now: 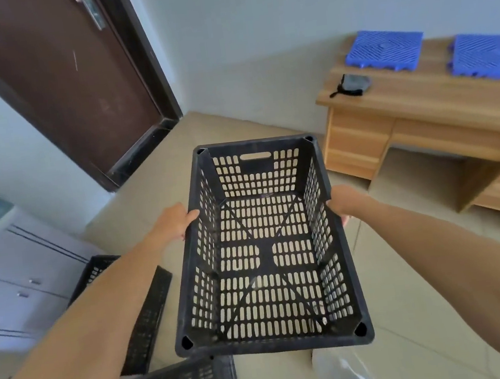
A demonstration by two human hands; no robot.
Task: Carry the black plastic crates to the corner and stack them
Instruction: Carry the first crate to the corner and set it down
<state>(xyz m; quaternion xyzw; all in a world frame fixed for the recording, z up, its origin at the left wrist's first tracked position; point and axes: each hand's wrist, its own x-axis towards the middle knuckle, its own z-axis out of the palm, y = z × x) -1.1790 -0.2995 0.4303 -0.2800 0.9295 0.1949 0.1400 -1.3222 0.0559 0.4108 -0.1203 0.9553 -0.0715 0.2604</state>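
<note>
A black crate (266, 257) is being clasped mid-rim by the left grip (178, 224) and right grip (342, 202). Light, stiff handling is being suggested by the slotted plastic.

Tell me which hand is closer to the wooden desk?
Right. The right hand grips the right wall of the crate, on the side toward the wooden desk. The left hand grips the opposite wall, farther from it.
</note>
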